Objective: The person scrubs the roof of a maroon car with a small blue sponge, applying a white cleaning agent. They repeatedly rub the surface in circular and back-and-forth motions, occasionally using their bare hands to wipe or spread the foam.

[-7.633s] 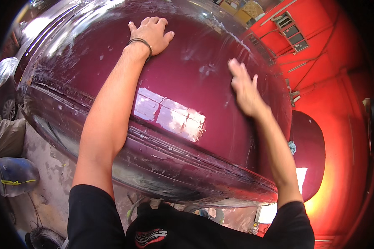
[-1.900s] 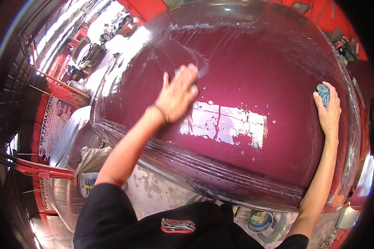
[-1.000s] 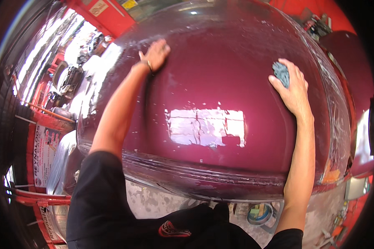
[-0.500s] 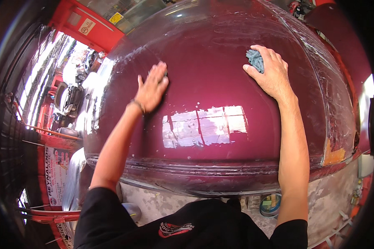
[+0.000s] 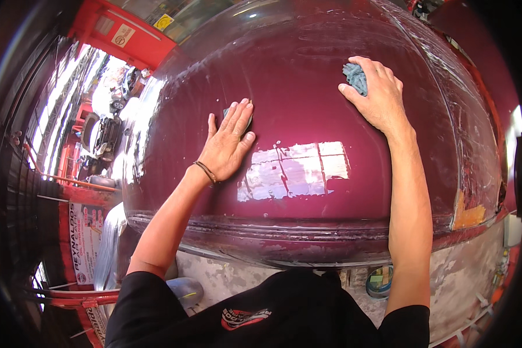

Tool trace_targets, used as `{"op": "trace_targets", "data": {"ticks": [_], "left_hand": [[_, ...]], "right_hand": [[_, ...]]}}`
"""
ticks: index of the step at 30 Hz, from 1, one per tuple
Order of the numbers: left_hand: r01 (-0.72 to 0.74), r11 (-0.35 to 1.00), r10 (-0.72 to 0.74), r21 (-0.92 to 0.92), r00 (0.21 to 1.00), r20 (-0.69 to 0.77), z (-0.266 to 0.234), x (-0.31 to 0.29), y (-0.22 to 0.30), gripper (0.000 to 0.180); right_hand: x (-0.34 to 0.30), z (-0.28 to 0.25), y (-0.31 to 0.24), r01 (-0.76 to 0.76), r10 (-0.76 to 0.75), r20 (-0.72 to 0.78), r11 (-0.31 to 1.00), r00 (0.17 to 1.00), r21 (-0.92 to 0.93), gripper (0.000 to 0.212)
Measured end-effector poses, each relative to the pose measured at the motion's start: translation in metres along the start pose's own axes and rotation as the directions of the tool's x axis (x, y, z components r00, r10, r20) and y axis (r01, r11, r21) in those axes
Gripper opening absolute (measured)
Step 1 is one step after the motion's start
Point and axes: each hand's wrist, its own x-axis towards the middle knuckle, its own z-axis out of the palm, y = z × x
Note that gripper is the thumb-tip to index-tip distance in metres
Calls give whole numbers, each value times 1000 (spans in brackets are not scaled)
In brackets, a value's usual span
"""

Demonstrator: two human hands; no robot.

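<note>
A glossy maroon car panel (image 5: 307, 116), wet in places, stretches in front of me. My left hand (image 5: 226, 142) lies flat on its left part, fingers stretched out and thumb apart. Under those fingers shows a small thin greyish pad or sheet (image 5: 228, 111), mostly hidden, so I cannot tell its exact kind. Farther off and to the right, my right hand (image 5: 380, 95) is curled round a crumpled blue-grey cloth (image 5: 354, 79), which rests against the panel.
Clear plastic sheeting (image 5: 475, 133) covers the panel's right side. A trim ridge (image 5: 284, 229) runs along the near edge. Below it, a round container (image 5: 379, 282) stands on the patchy concrete floor (image 5: 226, 275). Red framework (image 5: 124, 35) and parked vehicles (image 5: 101, 136) are at the left.
My left hand has slid to the right and slightly nearer over the panel, with the small pad under its fingers. My right hand stays nearly where it was, holding the cloth.
</note>
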Motion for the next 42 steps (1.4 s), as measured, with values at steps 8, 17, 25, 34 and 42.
{"op": "trace_targets", "data": {"ticks": [8,17,25,34,42], "left_hand": [[293,949,-299,-114,953,-47,1,208,-137,76],[-108,994,107,-28,993,-50,7,17,65,71],[179,974,-166,136,981,-100,2,197,-57,73],[90,988,-125,-129,946,-300,35,8,126,71],[440,897,-437,-41,873,-217,12,-27,41,64]], "right_hand": [[2,13,-13,43,-43,22,999,999,-3,65],[0,10,9,9,-11,-34,999,999,-47,64],[10,19,-15,102,-96,-78,991,992,86,39],[7,0,-2,-73,259,-314,863,913,499,25],[9,63,-273,119,-194,140,899,971,422,47]]}}
